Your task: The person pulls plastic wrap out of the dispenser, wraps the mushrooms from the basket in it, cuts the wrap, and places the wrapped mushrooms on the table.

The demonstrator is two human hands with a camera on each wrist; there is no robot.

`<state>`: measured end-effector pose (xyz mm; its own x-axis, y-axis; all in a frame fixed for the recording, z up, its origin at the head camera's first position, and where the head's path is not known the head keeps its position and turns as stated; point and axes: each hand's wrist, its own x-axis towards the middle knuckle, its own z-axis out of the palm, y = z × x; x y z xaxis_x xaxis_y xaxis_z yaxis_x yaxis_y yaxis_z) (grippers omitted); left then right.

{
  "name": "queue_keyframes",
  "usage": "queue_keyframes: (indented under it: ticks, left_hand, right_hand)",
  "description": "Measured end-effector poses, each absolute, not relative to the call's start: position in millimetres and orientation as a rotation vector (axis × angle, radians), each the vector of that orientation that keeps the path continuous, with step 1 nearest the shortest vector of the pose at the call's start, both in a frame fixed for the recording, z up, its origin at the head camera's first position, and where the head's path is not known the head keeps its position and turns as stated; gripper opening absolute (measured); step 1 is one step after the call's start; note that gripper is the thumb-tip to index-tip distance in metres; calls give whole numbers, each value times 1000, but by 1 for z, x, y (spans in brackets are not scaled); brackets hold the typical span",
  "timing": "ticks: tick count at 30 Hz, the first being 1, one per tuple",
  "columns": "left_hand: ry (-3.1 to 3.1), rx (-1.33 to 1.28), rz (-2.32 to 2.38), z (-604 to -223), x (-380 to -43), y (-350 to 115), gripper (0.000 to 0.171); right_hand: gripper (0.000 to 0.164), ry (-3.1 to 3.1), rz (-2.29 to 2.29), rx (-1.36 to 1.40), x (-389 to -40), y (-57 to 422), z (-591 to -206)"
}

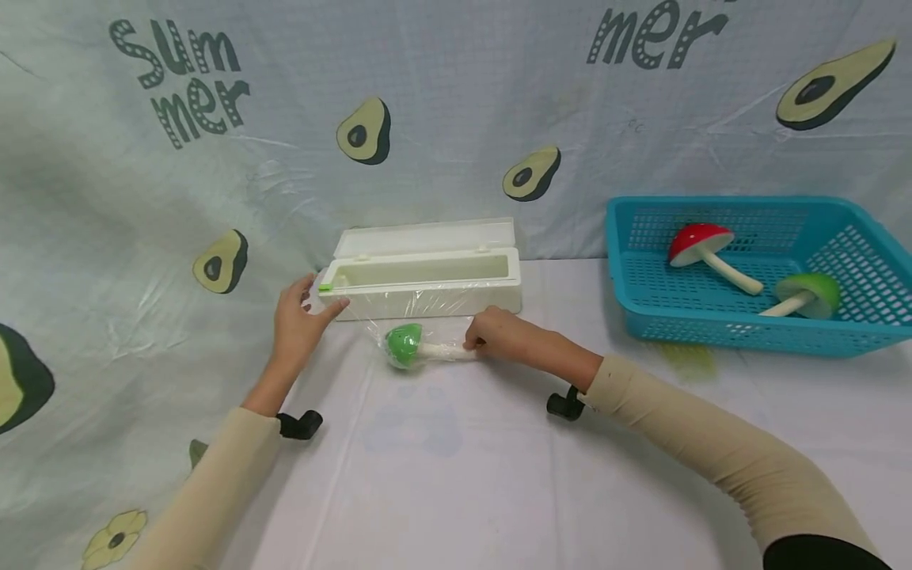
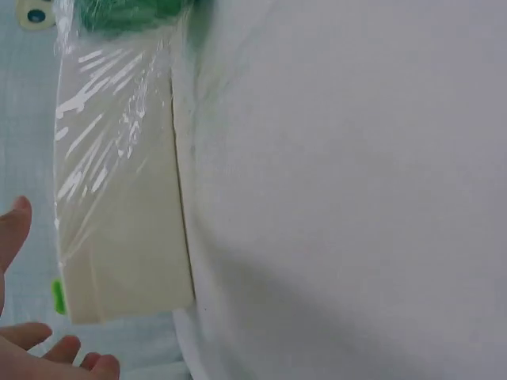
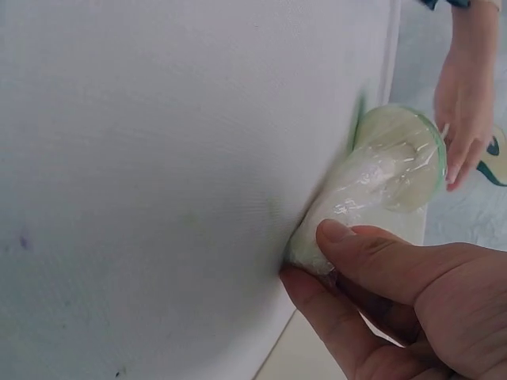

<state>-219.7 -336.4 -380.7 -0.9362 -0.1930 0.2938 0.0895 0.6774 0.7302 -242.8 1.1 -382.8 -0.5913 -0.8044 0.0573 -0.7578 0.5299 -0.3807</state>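
A toy mushroom with a green cap (image 1: pixel 404 345) lies wrapped in clear plastic film on the table, its white stem pointing right. My right hand (image 1: pixel 511 336) pinches the stem's end through the film between thumb and fingers. Behind it stands a long white cling film dispenser (image 1: pixel 492 299) with its lid (image 1: pixel 427 236) raised. Film (image 2: pixel 103 142) stretches from the dispenser's front down to the mushroom. At the dispenser's left end my left hand (image 1: pixel 298 328) is spread, thumb near the front corner and fingers behind, close to a small green slider (image 1: pixel 325 287). It holds nothing.
A blue plastic basket (image 1: pixel 727 203) stands at the right. Inside lie a red-capped mushroom (image 1: pixel 694 241) and another green-capped mushroom (image 1: pixel 821 294). An avocado-print sheet (image 1: pixel 442 95) hangs behind the dispenser. White cloth (image 1: pixel 442 491) covers the table in front.
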Motion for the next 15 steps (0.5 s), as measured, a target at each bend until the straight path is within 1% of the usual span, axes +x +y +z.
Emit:
queue_keyframes:
  ticks: [2, 4, 11, 13, 15]
  left_hand:
    - [-2574, 127, -1261, -383, -227, -344, 83]
    - [-2612, 162, -1365, -385, -234, -350, 86]
    - [-2615, 184, -1464, -391, -248, -360, 78]
    - [-2598, 186, -1467, -392, -249, -362, 76]
    - [-2585, 182, -1474, -391, -250, -363, 76]
  right_hand:
    - [23, 2627, -573, -1364, -242, 1, -383]
    - [27, 2623, -583, -1373, -242, 1, -383]
    - [54, 2582, -580, -1380, -244, 1, -384]
    - [53, 2552, -514, -1387, -246, 0, -379]
    - [42, 2533, -370, -1383, -246, -3, -366]
